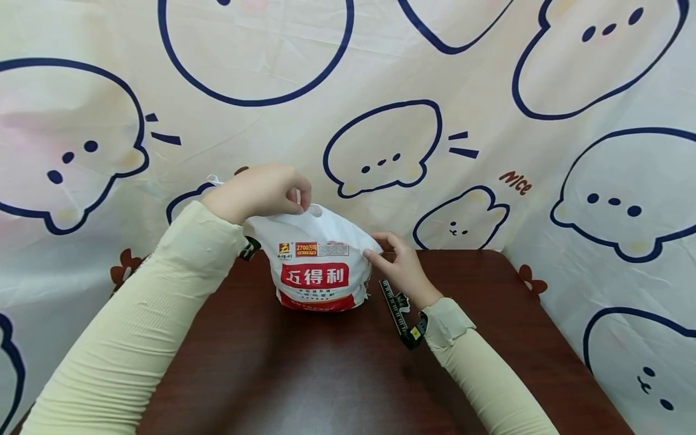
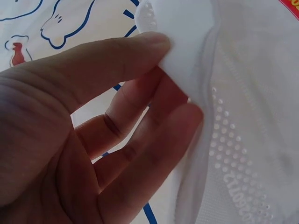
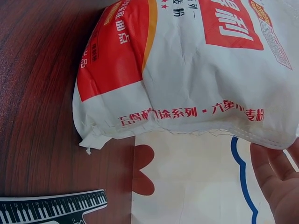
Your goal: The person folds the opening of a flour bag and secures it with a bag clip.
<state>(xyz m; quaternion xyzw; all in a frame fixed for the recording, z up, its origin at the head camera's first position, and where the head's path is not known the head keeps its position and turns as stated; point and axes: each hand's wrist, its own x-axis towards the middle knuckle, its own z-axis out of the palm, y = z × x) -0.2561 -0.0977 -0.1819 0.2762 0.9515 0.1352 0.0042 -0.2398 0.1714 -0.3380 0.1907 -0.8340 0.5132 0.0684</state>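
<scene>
A white bag of flour [image 1: 318, 257] with red panels and printed characters stands on the dark wooden table. My left hand [image 1: 266, 192] pinches the bag's top edge near its left corner, thumb on one side and fingers on the other, as the left wrist view shows close up. At the bag's upper right corner my right hand [image 1: 401, 266] holds the edge between thumb and fingers. In the right wrist view the flour bag [image 3: 196, 88] shows its stitched side seam, with fingers [image 3: 266, 172] at the corner.
The brown table [image 1: 337, 368] reaches back to a pale cloth backdrop [image 1: 261, 139] with blue cartoon outlines. Beside the right wrist there is a black strip with white marks [image 1: 396, 311], its end also showing low in the right wrist view.
</scene>
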